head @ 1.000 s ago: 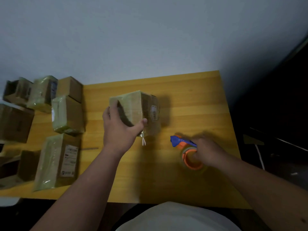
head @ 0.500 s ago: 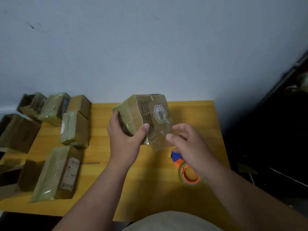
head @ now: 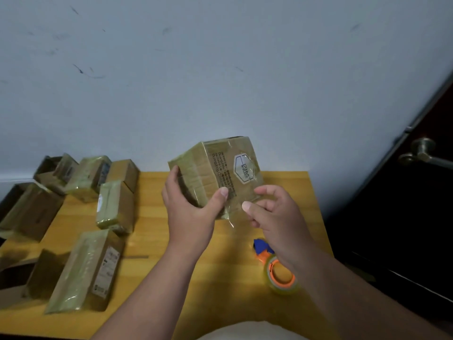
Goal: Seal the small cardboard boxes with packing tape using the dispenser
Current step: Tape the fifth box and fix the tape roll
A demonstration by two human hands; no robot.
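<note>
The left hand (head: 193,212) grips the box (head: 218,175) above the table (head: 220,278); the right hand (head: 277,214), fingers loosely curled, touches its loose tape. The dispenser (head: 277,268) lies below the box.

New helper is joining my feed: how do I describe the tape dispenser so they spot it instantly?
Start at the yellow wooden table against the pale wall and look to its right end, below the person's right hand. The tape dispenser lies flat there, alone. Unlike the brown taped boxes at the left, it is a clear tape roll on an orange hub with a blue tip.
</note>
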